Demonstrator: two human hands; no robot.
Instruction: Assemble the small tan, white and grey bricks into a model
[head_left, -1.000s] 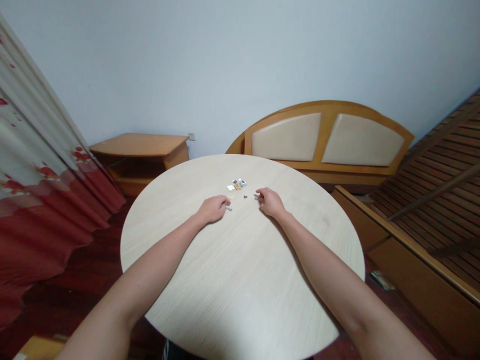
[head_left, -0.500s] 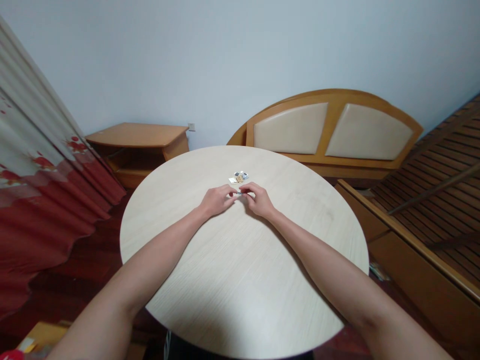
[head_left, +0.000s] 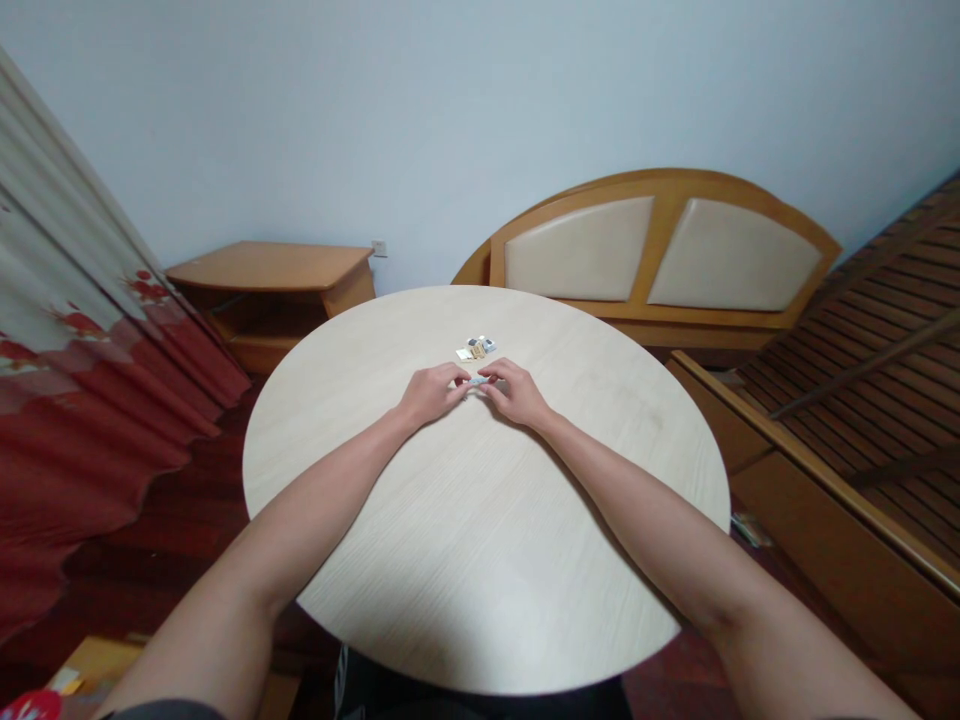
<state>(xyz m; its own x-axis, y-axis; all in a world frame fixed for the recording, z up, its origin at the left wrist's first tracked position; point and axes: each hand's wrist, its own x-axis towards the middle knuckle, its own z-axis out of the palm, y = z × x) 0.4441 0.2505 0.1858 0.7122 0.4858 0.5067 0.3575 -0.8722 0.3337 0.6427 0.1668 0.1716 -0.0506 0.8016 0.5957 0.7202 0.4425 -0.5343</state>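
Note:
My left hand [head_left: 433,393] and my right hand [head_left: 512,392] meet near the middle of the round pale wood-grain table [head_left: 480,540]. Between their fingertips is a small pale blue-grey piece [head_left: 478,381], too small to identify, and both hands seem to pinch it. Just beyond my fingers lies a small cluster of paper and card bits [head_left: 476,349] in white, tan and dark blue. Neither hand touches that cluster.
A wooden bedside cabinet [head_left: 271,265] stands beyond the table on the left. A cream padded headboard [head_left: 660,250] and a slatted bed frame [head_left: 862,400] are on the right. A red-and-white curtain [head_left: 90,380] hangs at the left, above a dark red floor.
My hands have moved from apart to together, fingertips meeting over the small piece. The small items once lying near them on the table no longer show. The view has tilted slightly.

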